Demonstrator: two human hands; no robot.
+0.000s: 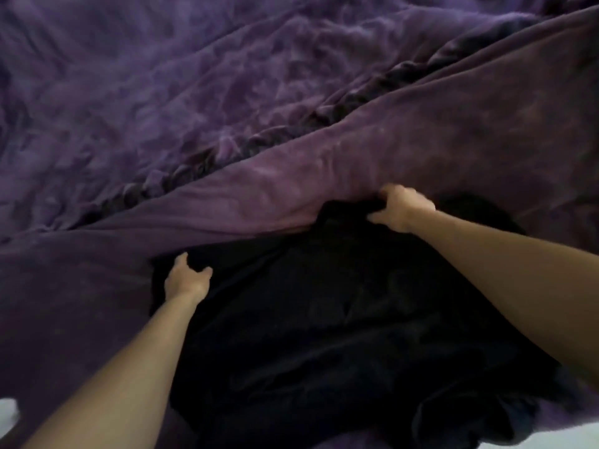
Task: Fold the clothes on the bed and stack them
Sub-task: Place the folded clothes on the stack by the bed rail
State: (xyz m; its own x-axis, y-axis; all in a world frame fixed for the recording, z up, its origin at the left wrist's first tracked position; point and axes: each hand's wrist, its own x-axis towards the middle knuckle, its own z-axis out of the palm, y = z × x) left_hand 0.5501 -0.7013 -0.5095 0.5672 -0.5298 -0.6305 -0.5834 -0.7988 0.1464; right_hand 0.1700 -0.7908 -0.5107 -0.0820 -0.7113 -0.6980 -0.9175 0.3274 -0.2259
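Black garment [340, 319] spread on the purple bed cover [162, 92], both my hands gripping its far edge.

Garment fills lower centre to lower right of frame. Left hand [186, 281], left of centre: fingers curled round the garment's left corner. Right hand [400, 207], higher and right of centre: fingers closed tight on a bunched fold of the top edge. Ruffled dark trim [324, 115] runs diagonally from centre left to upper right. Garment type: can't tell, too dark.

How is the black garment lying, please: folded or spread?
Spread: the black garment lies flat on the purple blanket, left hand and right hand gripping its far edge.
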